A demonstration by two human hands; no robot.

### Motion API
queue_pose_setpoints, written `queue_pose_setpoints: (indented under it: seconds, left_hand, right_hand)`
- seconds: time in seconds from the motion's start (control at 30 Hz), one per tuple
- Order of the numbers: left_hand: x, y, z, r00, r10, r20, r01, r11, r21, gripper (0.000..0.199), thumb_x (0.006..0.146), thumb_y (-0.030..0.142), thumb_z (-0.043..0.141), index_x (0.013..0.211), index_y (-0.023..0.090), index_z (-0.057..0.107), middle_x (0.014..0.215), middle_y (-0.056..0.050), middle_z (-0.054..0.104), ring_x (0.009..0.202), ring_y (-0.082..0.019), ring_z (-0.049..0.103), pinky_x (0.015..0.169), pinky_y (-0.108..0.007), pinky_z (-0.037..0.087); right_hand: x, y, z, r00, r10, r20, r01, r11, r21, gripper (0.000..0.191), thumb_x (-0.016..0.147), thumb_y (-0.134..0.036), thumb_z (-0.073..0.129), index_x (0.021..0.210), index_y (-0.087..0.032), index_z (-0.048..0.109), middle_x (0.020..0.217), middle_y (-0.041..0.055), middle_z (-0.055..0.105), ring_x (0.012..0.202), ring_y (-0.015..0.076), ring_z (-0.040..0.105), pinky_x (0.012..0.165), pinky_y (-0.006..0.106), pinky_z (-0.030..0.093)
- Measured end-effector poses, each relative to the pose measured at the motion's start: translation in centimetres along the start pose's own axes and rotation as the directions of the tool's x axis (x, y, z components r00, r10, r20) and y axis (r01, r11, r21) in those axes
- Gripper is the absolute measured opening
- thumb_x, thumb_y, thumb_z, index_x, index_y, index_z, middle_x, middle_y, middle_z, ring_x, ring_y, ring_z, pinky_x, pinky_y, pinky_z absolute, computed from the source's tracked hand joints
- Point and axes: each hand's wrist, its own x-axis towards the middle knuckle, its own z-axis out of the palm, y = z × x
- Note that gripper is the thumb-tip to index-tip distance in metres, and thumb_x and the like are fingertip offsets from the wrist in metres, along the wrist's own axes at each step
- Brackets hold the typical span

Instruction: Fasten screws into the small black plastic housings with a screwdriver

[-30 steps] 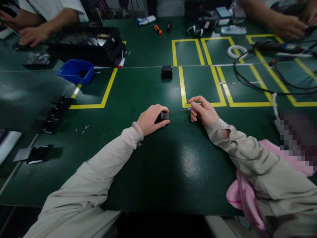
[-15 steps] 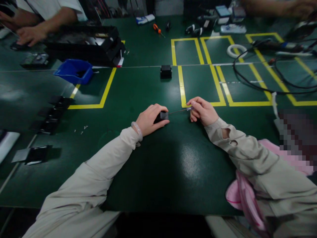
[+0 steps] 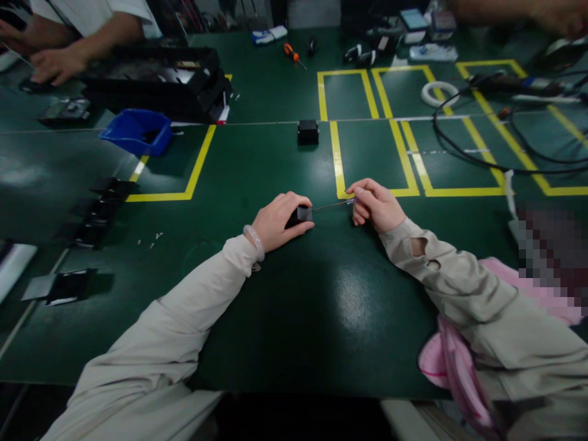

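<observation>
Inward from the worktop (image 3: 275,331)'s near edge, the left hand (image 3: 280,220) clamps thumb and fingers around a black block (image 3: 304,214); rightward, the right hand (image 3: 373,206) pinches a thin-shafted tool (image 3: 331,205) reaching that block. Toward the far edge sit a second block (image 3: 307,132), then an orange-handled screwdriver (image 3: 291,53).

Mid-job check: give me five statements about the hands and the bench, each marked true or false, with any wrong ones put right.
1. The wearer's left hand holds a small black box-shaped part. True.
2. The wearer's right hand grips a white roll of tape. False: it holds a thin metal-shafted tool pointing at that part.
3. A blue plastic bin sits to the left of both hands. True.
4. The orange-and-black-handled screwdriver lies inside the bin. False: it lies on the green tabletop, beyond the hands.
5. A second black box-shaped part stands apart from both hands. True.
</observation>
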Motion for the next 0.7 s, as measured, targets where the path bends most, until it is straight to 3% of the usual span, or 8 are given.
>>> queue_pose_setpoints:
  seconds: [0.2,0.43,0.7]
  left_hand:
    - [0.00,-0.05,0.03,1.000,0.008,-0.002,-0.008,1.000,0.004,0.034,0.094,0.045,0.055,0.116,0.019,0.053,0.112,-0.009,0.062,0.102,-0.024,0.057,0.091,-0.038,0.046]
    - [0.00,-0.04,0.00,1.000,0.011,-0.005,-0.011,1.000,0.000,0.034,0.094,0.045,0.056,0.115,0.019,0.053,0.112,-0.009,0.062,0.102,-0.024,0.057,0.091,-0.038,0.046]
    - [0.02,-0.06,0.07,1.000,0.013,-0.014,-0.013,1.000,-0.003,0.033,0.094,0.044,0.055,0.116,0.019,0.053,0.112,-0.009,0.062,0.102,-0.024,0.057,0.091,-0.038,0.046]
  right_hand:
    - [-0.02,0.03,-0.07,0.999,0.035,-0.017,-0.035,0.999,0.016,0.025,0.085,-0.037,0.066,0.099,-0.023,0.050,0.047,-0.0131,0.047,0.037,0.0079,0.046,0.042,0.024,0.047]
    - [-0.09,-0.04,0.04,1.000,0.026,-0.012,-0.026,0.999,0.025,0.033,0.089,-0.054,0.060,0.093,-0.022,0.053,0.045,-0.0121,0.044,0.036,0.0076,0.045,0.042,0.024,0.045]
    - [0.08,0.03,-0.06,0.999,0.038,-0.025,-0.038,0.999,0.009,0.024,0.087,-0.038,0.064,0.099,-0.024,0.049,0.048,-0.0132,0.047,0.037,0.0077,0.046,0.042,0.024,0.046]
